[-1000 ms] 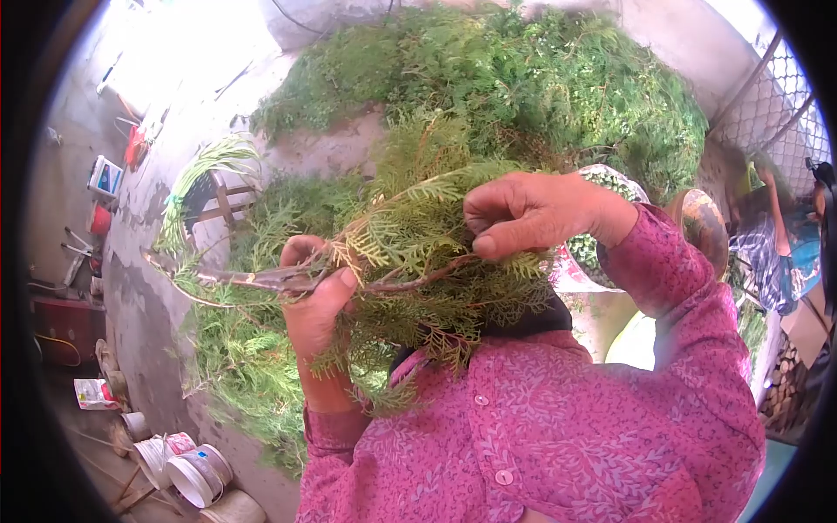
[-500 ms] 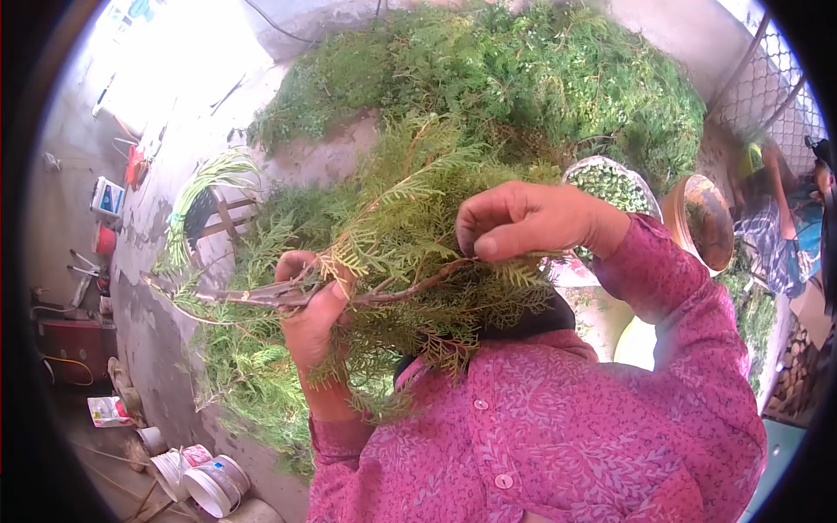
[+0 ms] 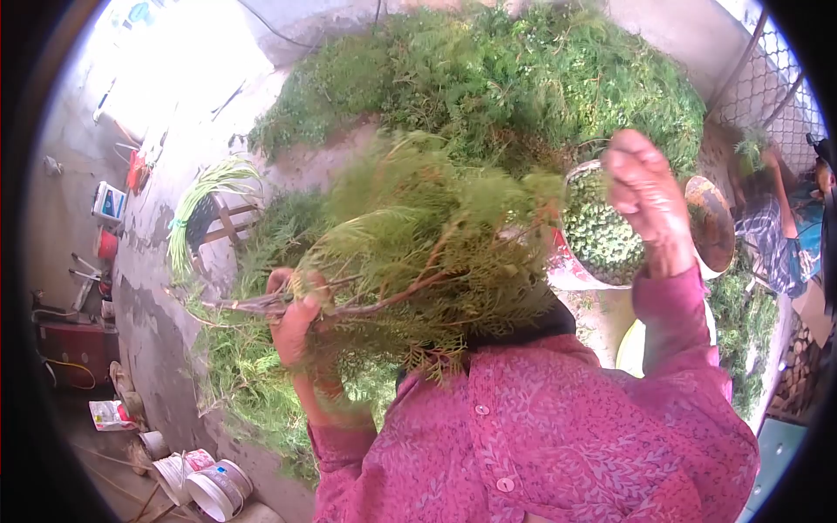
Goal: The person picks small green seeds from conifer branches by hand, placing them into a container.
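My left hand (image 3: 296,322) is closed round the woody stems of a leafy evergreen branch (image 3: 427,253). Its feathery green sprays spread to the right across my chest and are partly blurred. My right hand (image 3: 643,196) is raised by the rim of a bucket (image 3: 580,277), apart from the branch. Its fingers are curled together and slightly smeared; whether anything small sits in them is hidden. Small green cone-like pieces (image 3: 597,227) fill the bucket.
A large heap of evergreen cuttings (image 3: 523,78) lies at the back. A second bucket (image 3: 711,227) stands at right, near another person (image 3: 772,213). Bundled green stems (image 3: 187,213) rest by a wooden stool (image 3: 228,222); white buckets (image 3: 218,488) lie at lower left.
My right hand has left the branch and moved right, up to the bucket. My left hand keeps hold of the branch, whose sprays have shifted and blurred.
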### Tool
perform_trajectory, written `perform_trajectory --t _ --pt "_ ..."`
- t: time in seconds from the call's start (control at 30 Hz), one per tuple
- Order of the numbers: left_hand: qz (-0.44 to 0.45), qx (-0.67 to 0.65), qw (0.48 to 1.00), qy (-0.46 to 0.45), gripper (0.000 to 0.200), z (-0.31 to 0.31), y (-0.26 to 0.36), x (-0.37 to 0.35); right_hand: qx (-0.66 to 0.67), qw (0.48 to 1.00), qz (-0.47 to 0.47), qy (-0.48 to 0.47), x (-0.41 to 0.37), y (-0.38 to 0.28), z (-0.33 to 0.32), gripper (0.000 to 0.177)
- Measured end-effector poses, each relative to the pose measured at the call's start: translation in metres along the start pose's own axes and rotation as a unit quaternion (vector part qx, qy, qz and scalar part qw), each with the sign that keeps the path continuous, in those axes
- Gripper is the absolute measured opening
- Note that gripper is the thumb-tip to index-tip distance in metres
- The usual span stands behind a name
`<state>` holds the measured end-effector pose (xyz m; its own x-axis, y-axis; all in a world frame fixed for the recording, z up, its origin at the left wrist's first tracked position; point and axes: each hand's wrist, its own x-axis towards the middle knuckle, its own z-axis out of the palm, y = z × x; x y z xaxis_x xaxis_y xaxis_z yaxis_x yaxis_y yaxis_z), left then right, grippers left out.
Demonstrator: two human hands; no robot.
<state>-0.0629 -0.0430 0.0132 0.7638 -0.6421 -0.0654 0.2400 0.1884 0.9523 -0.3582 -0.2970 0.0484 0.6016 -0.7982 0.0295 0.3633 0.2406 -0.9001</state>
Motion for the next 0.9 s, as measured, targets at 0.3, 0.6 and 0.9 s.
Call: perform_trajectory --t 0.3,0.6,0.9 --pt "0.004 -0.021 0.999 -0.034 0.037 0.002 -0.005 0.000 -0.709 0.679 -0.058 0.182 -0.006 0.045 -0.131 0.023" --pt "-0.020 -0.072 0.997 0.021 0.038 -0.021 -0.021 -0.005 -0.571 0.777 0.122 0.235 -0.009 0.081 -0.164 0.026" --pt "-0.012 0.085 0.996 0.034 0.021 -0.022 -0.023 -0.001 -0.533 0.778 0.148 0.298 -0.039 0.102 -0.201 0.027"
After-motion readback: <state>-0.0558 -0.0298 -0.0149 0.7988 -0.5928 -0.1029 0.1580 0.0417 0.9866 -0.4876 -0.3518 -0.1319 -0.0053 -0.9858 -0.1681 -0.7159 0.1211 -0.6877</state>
